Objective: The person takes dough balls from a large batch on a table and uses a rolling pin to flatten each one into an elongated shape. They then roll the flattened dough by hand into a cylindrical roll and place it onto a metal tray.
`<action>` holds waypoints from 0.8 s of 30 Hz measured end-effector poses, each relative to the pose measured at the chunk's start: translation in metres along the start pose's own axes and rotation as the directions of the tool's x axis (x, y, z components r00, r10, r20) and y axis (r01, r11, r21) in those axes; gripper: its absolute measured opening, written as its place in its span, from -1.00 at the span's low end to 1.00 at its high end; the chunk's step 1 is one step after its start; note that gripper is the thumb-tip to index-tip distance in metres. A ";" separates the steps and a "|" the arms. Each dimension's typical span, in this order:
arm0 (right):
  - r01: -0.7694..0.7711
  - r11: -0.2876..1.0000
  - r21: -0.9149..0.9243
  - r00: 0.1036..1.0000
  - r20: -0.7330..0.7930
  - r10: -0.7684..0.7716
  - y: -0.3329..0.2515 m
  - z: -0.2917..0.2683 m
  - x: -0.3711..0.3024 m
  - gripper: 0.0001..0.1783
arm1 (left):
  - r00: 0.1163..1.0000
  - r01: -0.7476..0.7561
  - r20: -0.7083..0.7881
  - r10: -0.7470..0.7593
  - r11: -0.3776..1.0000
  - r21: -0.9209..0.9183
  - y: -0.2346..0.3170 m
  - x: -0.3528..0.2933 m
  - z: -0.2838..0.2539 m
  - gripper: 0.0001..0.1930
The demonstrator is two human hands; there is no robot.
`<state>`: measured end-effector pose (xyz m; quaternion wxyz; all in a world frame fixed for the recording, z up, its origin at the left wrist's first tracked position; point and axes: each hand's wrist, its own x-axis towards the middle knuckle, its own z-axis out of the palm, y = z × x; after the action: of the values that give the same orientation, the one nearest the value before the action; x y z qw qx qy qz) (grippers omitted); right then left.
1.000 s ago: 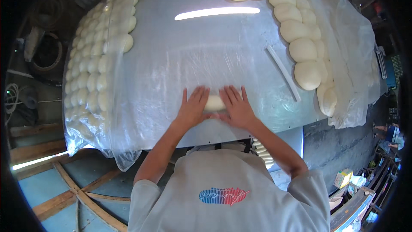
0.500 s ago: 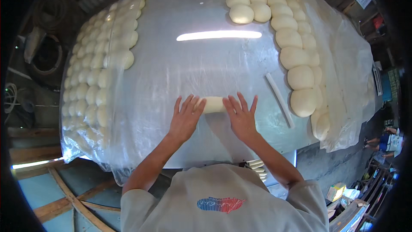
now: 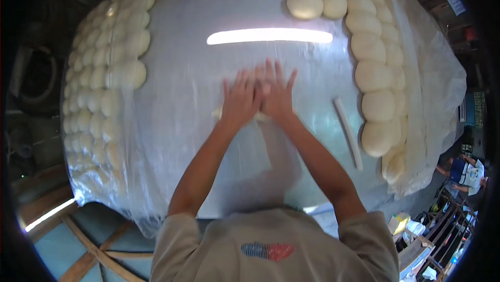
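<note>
My left hand point(image 3: 242, 98) and my right hand point(image 3: 276, 94) lie side by side on a roll of pale dough point(image 3: 262, 118), with their inner edges meeting. The fingers of both are stretched forward and spread, slightly smeared by motion. Most of the dough is under the palms; its ends and a bit between the wrists show. It rests on a shiny metal tabletop point(image 3: 182, 141). To the right of my right hand a thin whitish rod point(image 3: 348, 133) lies at a slant.
Rows of round dough balls point(image 3: 377, 106) line the right side, beside a clear plastic sheet point(image 3: 435, 94). More dough balls point(image 3: 86, 120) lie at the left, under plastic. A person point(image 3: 466, 175) is at the far right, near a cluttered rack point(image 3: 442, 224).
Both hands have come together from the ends of the dough roll and reached forward, and now cover its middle. The view has shifted a little.
</note>
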<state>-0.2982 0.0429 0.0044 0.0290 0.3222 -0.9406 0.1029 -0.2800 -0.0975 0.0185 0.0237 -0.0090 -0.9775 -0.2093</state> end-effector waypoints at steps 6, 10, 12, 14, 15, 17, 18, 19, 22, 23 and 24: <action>-0.035 0.998 0.059 0.999 0.023 0.034 0.001 -0.015 -0.016 -0.41 | 0.992 -0.033 0.124 0.020 0.994 0.104 -0.006 -0.021 -0.009 -0.36; 0.003 0.999 -0.053 0.981 -0.195 -0.013 0.032 -0.013 0.056 -0.40 | 0.995 -0.044 -0.084 0.045 0.999 0.009 -0.023 0.017 -0.007 -0.29; 0.076 0.995 -0.059 0.987 -0.138 -0.084 0.025 -0.019 0.013 -0.35 | 0.994 -0.093 0.069 0.088 0.993 0.067 -0.030 -0.012 -0.012 -0.26; 0.111 0.987 0.116 0.993 0.035 -0.115 0.006 -0.029 -0.051 -0.30 | 0.984 -0.087 0.165 0.065 0.988 0.131 -0.026 -0.086 -0.016 -0.22; 0.108 0.987 0.121 0.993 0.040 -0.114 0.001 -0.036 -0.080 -0.30 | 0.989 -0.083 0.132 0.066 0.989 0.124 -0.020 -0.119 -0.017 -0.19; 0.079 0.995 0.063 0.989 0.117 -0.086 -0.006 -0.046 -0.118 -0.21 | 0.972 -0.074 0.230 0.040 0.987 0.140 0.001 -0.168 -0.032 -0.18; 0.083 0.994 0.064 0.990 0.111 -0.090 -0.012 -0.051 -0.120 -0.21 | 0.950 -0.064 0.313 0.012 0.985 0.157 0.007 -0.178 -0.041 -0.16; 0.023 0.999 0.034 0.995 0.099 -0.026 -0.024 -0.058 -0.121 -0.23 | 0.950 -0.057 0.313 0.004 0.985 0.161 0.011 -0.181 -0.044 -0.16; -0.024 1.000 0.007 0.999 0.042 0.024 -0.060 -0.064 -0.089 -0.25 | 1.000 -0.010 0.026 0.016 0.979 -0.202 0.029 -0.156 -0.051 -0.18; -0.014 1.000 -0.006 1.000 0.003 0.014 -0.064 -0.062 -0.074 -0.25 | 0.999 -0.038 -0.035 0.029 0.952 -0.304 0.036 -0.127 -0.051 -0.20; -0.017 1.000 -0.004 1.000 0.013 0.017 -0.060 -0.045 -0.070 -0.25 | 0.995 -0.067 -0.091 0.033 0.912 -0.404 0.044 -0.113 -0.045 -0.22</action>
<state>-0.2065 0.0479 0.0501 0.0224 0.3148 -0.9437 0.0993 -0.1638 -0.0770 0.0717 0.0666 -0.0304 -0.9103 -0.4074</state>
